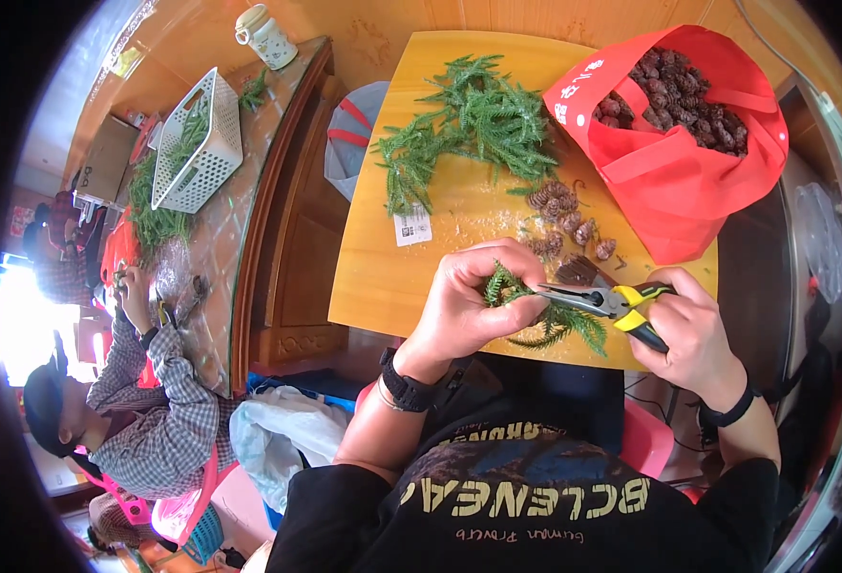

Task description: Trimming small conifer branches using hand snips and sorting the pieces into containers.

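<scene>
My left hand point(473, 301) is closed around a green artificial pine sprig point(574, 325), pinching it between thumb and fingers. In my right hand point(688, 334) is a pair of needle-nose pliers point(609, 303) with yellow and black handles. The pliers' jaws point left and reach the sprig beside my left thumb; what they grip, if anything, is too small to tell. Just beyond my hands lie several brown pine cones point(557, 202) and a dark brown bundle point(581, 271), partly hidden by the pliers and sprig.
On the yellow wooden table point(368, 277) are a heap of pine sprigs point(488, 119) and a white label point(412, 227). A red bag point(636, 196) full of pine cones stands at the far right. A co-worker point(154, 420) sits left at a tiled counter point(221, 229) with a white basket point(216, 148).
</scene>
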### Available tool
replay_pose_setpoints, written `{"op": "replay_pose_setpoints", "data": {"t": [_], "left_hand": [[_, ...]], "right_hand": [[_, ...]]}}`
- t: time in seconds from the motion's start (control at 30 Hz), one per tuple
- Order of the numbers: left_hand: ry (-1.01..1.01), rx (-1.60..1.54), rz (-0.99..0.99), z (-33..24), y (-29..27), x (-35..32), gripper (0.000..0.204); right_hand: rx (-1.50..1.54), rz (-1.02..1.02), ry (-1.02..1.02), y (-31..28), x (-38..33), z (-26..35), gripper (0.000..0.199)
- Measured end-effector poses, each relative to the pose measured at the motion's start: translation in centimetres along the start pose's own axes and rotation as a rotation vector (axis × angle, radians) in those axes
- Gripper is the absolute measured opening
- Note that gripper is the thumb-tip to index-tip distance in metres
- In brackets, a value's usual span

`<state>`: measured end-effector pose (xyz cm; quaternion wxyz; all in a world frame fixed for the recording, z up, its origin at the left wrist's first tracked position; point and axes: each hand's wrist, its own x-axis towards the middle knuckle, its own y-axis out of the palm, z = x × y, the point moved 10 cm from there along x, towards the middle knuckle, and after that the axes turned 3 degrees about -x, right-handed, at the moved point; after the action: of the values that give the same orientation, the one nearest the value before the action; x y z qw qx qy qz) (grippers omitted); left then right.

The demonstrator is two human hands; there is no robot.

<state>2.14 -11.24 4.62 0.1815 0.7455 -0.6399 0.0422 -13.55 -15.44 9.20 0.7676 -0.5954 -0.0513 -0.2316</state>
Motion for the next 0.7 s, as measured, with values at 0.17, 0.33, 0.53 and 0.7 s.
{"op": "replay_pose_setpoints", "data": {"t": [0.17,0.33,0.53,0.7], "left_hand": [[0.042,0.150,-0.088,-0.8,-0.4,-0.1,0.012],[0.173,0.431,-0.123,-2.8,-0.1,-0.2,0.017],[0.220,0.536,-0.189,-3.8,0.0,-0.7,0.024],[0.250,0.542,-0.166,-4.0,0.2,-0.7,0.025]], "right_hand": [[0.048,-0.015,0.041,-0.4,0.4,0.0,0.016],[0.016,-0.059,0.076,-0.9,0.1,-0.2,0.015],[-0.016,-0.067,0.048,-0.9,0.0,0.2,0.016],[-0.045,-0.063,0.054,-0.8,-0.3,0.0,0.017]]}}
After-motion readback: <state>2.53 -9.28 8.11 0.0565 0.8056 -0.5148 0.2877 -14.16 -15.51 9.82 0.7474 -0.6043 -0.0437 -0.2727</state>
